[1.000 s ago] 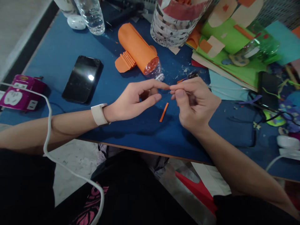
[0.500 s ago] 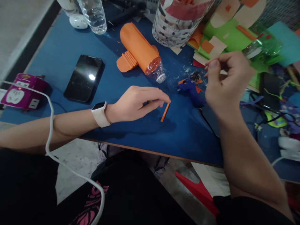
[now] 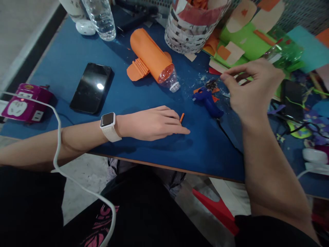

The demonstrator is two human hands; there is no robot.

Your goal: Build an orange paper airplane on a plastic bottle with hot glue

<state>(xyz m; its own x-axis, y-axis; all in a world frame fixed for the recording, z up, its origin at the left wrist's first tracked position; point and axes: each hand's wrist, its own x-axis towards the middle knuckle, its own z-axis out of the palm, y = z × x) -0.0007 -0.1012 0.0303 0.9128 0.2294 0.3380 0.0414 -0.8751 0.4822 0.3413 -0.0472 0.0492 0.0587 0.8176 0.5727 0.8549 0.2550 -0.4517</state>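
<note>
My left hand (image 3: 156, 124), with a watch on its wrist, lies palm down low over the blue table (image 3: 144, 151), fingers stretched out. A thin orange paper strip (image 3: 182, 117) pokes out past its fingers; the rest of the strip is hidden beneath the hand. My right hand (image 3: 253, 91) is raised at the right, thumb and index finger pinched together; anything between them is too small to make out. Below and left of it lies a blue glue gun (image 3: 209, 103), its cord running toward the table's front edge. A clear bottle wrapped in orange paper (image 3: 150, 53) lies farther back.
A black phone (image 3: 91, 87) and a purple power adapter (image 3: 27, 103) lie at the left. A water bottle (image 3: 101, 20) and a woven paper basket (image 3: 190, 32) stand at the back. Green-wrapped bottle (image 3: 246, 41) and scraps crowd the right. A white cable (image 3: 58, 144) crosses my left arm.
My left hand has turned palm down and lowered over the orange strip, which hung from its fingertips before. My right hand has shifted slightly and stays pinched.
</note>
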